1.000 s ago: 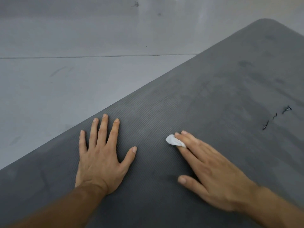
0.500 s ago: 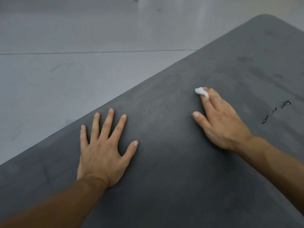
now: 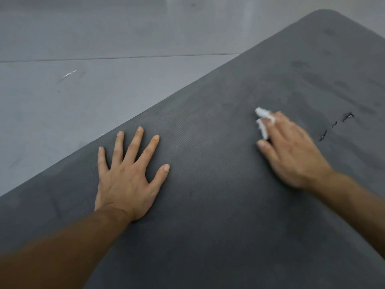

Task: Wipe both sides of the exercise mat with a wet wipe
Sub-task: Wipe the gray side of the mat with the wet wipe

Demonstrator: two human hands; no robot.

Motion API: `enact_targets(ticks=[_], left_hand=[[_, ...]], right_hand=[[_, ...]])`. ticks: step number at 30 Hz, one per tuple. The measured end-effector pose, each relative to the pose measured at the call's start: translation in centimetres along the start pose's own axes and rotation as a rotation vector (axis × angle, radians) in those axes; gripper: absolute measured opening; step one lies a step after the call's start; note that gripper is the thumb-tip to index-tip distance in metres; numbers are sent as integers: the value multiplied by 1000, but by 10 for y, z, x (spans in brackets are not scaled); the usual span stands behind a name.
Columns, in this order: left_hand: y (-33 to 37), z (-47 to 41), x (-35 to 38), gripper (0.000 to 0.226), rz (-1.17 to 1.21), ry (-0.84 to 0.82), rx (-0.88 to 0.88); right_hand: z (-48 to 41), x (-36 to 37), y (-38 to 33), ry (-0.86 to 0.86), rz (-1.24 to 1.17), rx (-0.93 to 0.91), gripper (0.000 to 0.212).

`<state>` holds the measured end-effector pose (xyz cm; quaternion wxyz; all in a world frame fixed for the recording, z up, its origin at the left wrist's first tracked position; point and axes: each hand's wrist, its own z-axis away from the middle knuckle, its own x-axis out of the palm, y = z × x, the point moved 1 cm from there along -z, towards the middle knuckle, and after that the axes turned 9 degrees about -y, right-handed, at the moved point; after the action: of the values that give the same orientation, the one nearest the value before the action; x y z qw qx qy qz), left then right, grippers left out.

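Left hand [image 3: 129, 178] flat, fingers spread, pinning the dark grey ribbed foam exercise mat [image 3: 208, 236] steady. Right hand [image 3: 291, 157], blurred, presses crumpled white wet wipe [image 3: 263, 122] under its fingertips, fingers probably straight. Small tears [image 3: 335, 126] just right of it.

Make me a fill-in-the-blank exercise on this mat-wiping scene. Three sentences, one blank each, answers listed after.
1. The left hand lies flat on the exercise mat with its fingers ____.
2. The right hand presses the wet wipe onto the mat, and the wipe's colour is ____.
3. The small tears in the mat lie to the ____ of the right hand.

Missing words: spread; white; right.
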<state>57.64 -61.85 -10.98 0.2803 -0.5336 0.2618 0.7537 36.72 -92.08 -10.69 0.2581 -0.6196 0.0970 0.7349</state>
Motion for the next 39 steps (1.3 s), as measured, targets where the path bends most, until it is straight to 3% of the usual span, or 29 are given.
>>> enact_targets(ticks=[4,6,11,16,21,33,39], left_hand=[[-1,1,-1,73,-10,-1,6],[0,1,-1,72,-15,-4,19],[1,-1,0,66,-19,-3,59],[5,-12,-5,60,-125,-51,286],[8,-21,-9,64,-110,-68,304],[184,-136,-28,77,-76,-91,445],[222,-150,-30,77,-82,-84,457]], right_hand=[[-5,-11,60,65,-78,253,82],[-1,-8,62,62,-124,272,84],[32,3,22,-54,-43,-19,82],[50,-2,41,-95,132,-238,77],[11,-19,116,-16,-22,129,75],[4,-15,122,65,-41,132,72],[5,-18,120,97,-71,140,72]])
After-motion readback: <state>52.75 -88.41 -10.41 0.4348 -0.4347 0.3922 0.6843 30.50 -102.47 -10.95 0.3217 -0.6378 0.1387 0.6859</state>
